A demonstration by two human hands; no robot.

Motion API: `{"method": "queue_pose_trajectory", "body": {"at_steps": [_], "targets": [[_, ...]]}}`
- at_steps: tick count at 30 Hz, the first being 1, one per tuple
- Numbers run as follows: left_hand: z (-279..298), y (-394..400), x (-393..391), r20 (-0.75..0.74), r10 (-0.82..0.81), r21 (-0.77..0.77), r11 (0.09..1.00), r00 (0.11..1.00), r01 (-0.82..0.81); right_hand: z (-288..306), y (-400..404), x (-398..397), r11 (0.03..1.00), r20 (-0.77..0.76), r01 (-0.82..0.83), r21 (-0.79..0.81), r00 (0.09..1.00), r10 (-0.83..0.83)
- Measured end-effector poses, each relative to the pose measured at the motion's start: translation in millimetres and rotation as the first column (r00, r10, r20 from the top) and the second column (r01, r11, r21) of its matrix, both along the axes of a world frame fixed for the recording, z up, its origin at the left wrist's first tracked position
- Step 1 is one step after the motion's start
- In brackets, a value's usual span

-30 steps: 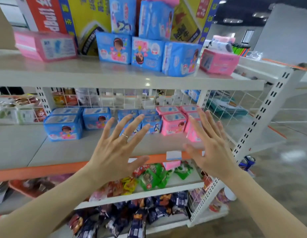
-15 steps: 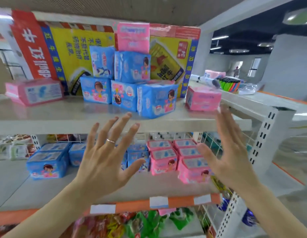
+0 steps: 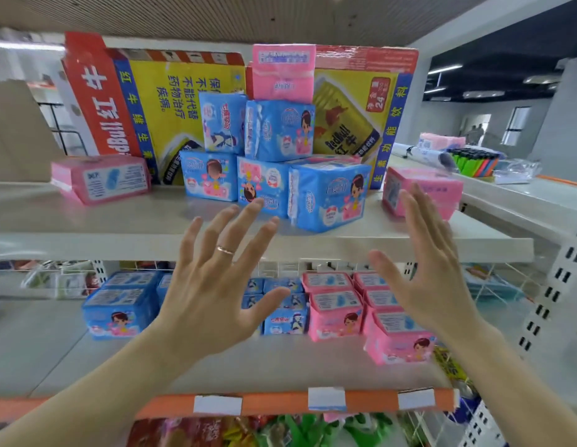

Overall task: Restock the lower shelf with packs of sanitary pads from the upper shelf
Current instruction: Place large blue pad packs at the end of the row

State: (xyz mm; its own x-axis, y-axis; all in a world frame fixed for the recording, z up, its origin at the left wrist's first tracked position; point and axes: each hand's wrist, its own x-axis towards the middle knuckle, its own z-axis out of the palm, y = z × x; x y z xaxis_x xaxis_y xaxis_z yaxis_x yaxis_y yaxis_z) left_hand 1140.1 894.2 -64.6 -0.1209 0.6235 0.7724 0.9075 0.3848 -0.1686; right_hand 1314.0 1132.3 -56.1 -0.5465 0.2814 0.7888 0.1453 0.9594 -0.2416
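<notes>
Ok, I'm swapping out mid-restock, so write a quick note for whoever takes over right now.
Left hand and right hand: both open, fingers spread, raised toward the upper shelf, holding nothing.
Stack of blue packs with a pink pack on top sits on the upper shelf.
Lower shelf already has blue and pink rows.
Left: grab a pack, bring it down.

Both hands are raised from lower-shelf level toward the upper shelf [image 3: 184, 240]. Left hand [image 3: 213, 291] is now lifted so its fingertips overlap the shelf's front edge, below the blue packs [image 3: 326, 195]. Right hand [image 3: 432, 269] is brought up just near of the right pink pack [image 3: 442, 188]. Nothing is gripped; fingers are kept spread. View is tilted upward.
</notes>
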Motion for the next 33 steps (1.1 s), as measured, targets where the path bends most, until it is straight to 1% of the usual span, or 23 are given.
{"method": "queue_pose_trajectory", "body": {"at_steps": [4,5,7,9,11,12,14,15,17,18,20,22,24,27,28,31,32,33], "targets": [[14.9,25.4,-19.8,0.001,-0.055,-0.05,0.997,0.998,0.055,33.9,10.3,-40.5,0.994,0.096,0.005,-0.109,0.995,0.005],[21.5,34.1,-25.9,0.017,-0.062,-0.06,0.996,0.998,0.063,45.0,15.0,-50.6,0.988,0.104,0.005,-0.157,0.994,0.011],[34.3,51.4,-37.1,0.088,-0.064,-0.076,0.995,0.994,0.071,62.8,24.2,-67.0,0.952,0.119,-0.005,-0.305,0.992,0.043],[44.2,67.0,-42.7,0.197,-0.07,-0.079,0.993,0.978,0.087,71.5,38.9,-82.0,0.891,0.157,-0.008,-0.454,0.984,0.089],[50.7,81.8,-46.5,0.331,-0.064,-0.09,0.991,0.941,0.099,72.5,54.8,-94.8,0.805,0.175,-0.013,-0.593,0.974,0.144],[53.1,88.2,-48.1,0.389,-0.065,-0.099,0.989,0.919,0.111,70.1,63.7,-100.5,0.762,0.163,-0.022,-0.648,0.972,0.167],[54.9,97.6,-49.8,0.456,-0.103,-0.08,0.985,0.884,0.156,66.2,72.5,-105.7,0.683,0.147,-0.039,-0.729,0.966,0.212],[54.1,101.3,-49.6,0.479,-0.139,-0.052,0.981,0.867,0.185,63.8,73.1,-106.8,0.665,0.134,-0.049,-0.745,0.966,0.22],[51.1,105.9,-45.5,0.512,-0.207,0.008,0.972,0.834,0.236,61.1,70.8,-108.3,0.673,0.086,-0.076,-0.735,0.975,0.205],[49.5,107.3,-43.3,0.522,-0.222,0.011,0.967,0.824,0.254,60.4,70.0,-108.8,0.681,0.056,-0.096,-0.726,0.979,0.198],[48.4,108.0,-40.6,0.498,-0.213,-0.04,0.963,0.841,0.268,62.3,67.7,-105.5,0.693,-0.008,-0.131,-0.709,0.984,0.179],[50.2,104.6,-42.0,0.471,-0.213,-0.073,0.958,0.856,0.278,64.1,64.8,-96.9,0.731,-0.049,-0.131,-0.669,0.99,0.132],[56.3,100.1,-44.6,0.5,-0.275,-0.032,0.942,0.821,0.334,65.3,58.8,-84.5,0.785,-0.085,-0.135,-0.604,0.991,0.105],[67.0,93.2,-39.5,0.57,-0.446,0.136,0.88,0.69,0.456,67.0,48.6,-68.2,0.803,-0.152,-0.194,-0.563,0.98,0.13],[69.6,91.6,-35.6,0.571,-0.498,0.217,0.858,0.652,0.465,68.7,43.3,-63.3,0.804,-0.186,-0.229,-0.549,0.971,0.149],[73.1,83.8,-20.6,0.522,-0.643,0.471,0.765,0.56,0.439,79.3,23.5,-47.1,0.867,-0.226,-0.271,-0.418,0.955,0.19],[72.2,79.1,-15.6,0.516,-0.693,0.535,0.72,0.504,0.442,82.0,14.6,-40.3,0.883,-0.234,-0.273,-0.383,0.953,0.194],[70.0,73.2,-11.0,0.518,-0.741,0.587,0.671,0.427,0.453,82.8,5.7,-32.8,0.891,-0.251,-0.281,-0.357,0.948,0.198]]}}
